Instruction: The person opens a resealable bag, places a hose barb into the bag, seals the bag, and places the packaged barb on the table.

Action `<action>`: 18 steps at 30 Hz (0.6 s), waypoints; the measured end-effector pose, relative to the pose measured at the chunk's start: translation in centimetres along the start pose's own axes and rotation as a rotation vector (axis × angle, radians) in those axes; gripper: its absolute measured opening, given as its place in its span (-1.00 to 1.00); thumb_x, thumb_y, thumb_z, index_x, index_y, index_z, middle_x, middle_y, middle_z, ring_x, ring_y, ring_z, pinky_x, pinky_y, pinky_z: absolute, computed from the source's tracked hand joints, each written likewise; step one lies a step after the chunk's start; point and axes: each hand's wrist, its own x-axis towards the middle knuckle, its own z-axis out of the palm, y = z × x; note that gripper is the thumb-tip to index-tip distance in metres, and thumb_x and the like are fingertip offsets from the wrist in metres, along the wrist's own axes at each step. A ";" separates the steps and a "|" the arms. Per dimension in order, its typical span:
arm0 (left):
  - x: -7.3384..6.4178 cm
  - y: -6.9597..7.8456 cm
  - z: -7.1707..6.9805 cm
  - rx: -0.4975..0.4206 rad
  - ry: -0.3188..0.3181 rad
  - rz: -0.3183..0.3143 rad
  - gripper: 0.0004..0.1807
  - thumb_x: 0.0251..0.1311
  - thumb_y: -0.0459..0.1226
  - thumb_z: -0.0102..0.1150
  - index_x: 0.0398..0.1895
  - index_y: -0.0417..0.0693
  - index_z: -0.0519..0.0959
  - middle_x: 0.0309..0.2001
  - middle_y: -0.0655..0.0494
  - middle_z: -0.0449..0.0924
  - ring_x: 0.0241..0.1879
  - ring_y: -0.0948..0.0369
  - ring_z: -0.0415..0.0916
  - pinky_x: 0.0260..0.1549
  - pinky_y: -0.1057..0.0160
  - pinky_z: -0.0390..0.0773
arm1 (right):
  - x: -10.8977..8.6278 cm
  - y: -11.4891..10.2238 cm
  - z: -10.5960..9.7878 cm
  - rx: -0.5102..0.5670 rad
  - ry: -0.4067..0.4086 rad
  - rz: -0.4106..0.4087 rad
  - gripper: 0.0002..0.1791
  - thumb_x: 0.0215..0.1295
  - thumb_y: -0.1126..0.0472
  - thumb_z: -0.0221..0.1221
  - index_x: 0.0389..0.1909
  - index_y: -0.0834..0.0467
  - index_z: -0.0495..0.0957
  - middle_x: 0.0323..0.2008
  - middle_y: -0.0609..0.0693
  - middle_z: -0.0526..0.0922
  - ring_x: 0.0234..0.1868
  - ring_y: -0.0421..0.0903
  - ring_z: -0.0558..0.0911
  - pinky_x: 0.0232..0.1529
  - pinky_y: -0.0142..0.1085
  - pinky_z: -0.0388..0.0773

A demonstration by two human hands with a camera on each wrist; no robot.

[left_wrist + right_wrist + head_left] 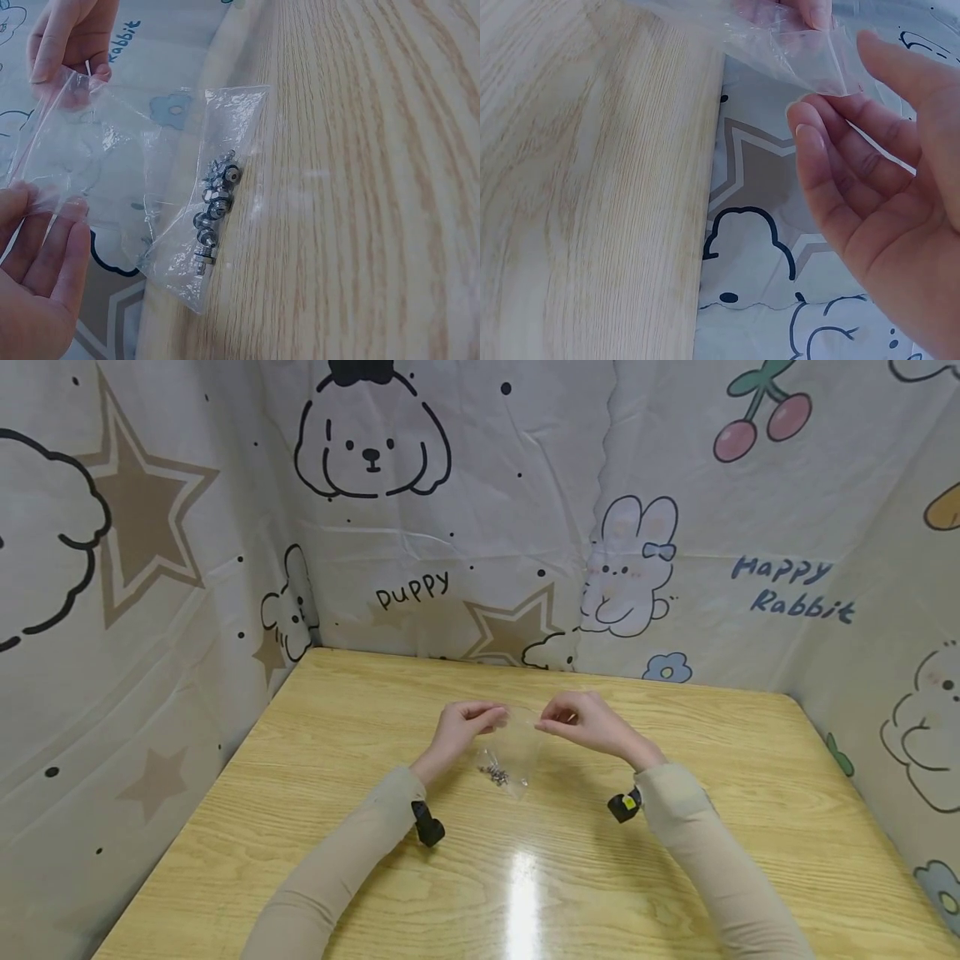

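A clear plastic zip bag (521, 750) hangs between the two hands above the wooden table, with several small metal screws (214, 214) gathered along its bottom. At the bag's top edge, the left hand (468, 727) pinches the film between thumb and fingers. The right hand (588, 722) is at the opposite top corner, and its fingertips (814, 142) touch the film there. In the right wrist view its thumb stands a little apart from the fingers, while the left wrist view shows the corner between its fingertips. The screws are out of sight in the right wrist view.
The light wooden table (337, 860) spreads under both arms. Printed cloth (480, 510) hangs along its back and both sides. A small black camera (427, 825) is on the left wrist and another black camera (624, 806) on the right wrist.
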 end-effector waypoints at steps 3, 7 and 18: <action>0.0 0.0 0.1 0.001 0.008 -0.002 -0.71 0.31 -0.21 0.25 -0.01 -0.18 0.70 -0.07 -0.12 0.75 -0.18 0.28 0.74 -0.12 0.30 0.70 | -0.1 0.1 -0.1 0.014 -0.006 0.001 -0.87 0.29 0.09 0.31 -0.28 0.07 0.69 -0.34 -0.07 0.74 -0.37 -0.23 0.63 -0.29 -0.38 0.63; 0.1 0.0 0.1 0.010 0.014 -0.007 -0.71 0.32 -0.22 0.24 -0.01 -0.20 0.70 -0.06 -0.15 0.74 -0.19 0.28 0.73 -0.11 0.28 0.70 | -0.2 0.2 -0.1 0.026 -0.011 0.004 -0.86 0.23 0.09 0.36 -0.31 0.06 0.67 -0.36 -0.08 0.73 -0.36 -0.23 0.64 -0.25 -0.35 0.65; 0.0 0.3 -0.2 -0.008 0.002 -0.007 -0.66 0.36 -0.19 0.19 0.05 -0.26 0.65 -0.03 -0.20 0.72 -0.24 0.31 0.72 -0.03 0.14 0.69 | -0.2 0.7 0.0 -0.026 0.022 0.017 -0.90 0.36 0.18 0.24 -0.26 0.12 0.69 -0.34 0.04 0.74 -0.36 -0.24 0.62 -0.25 -0.41 0.62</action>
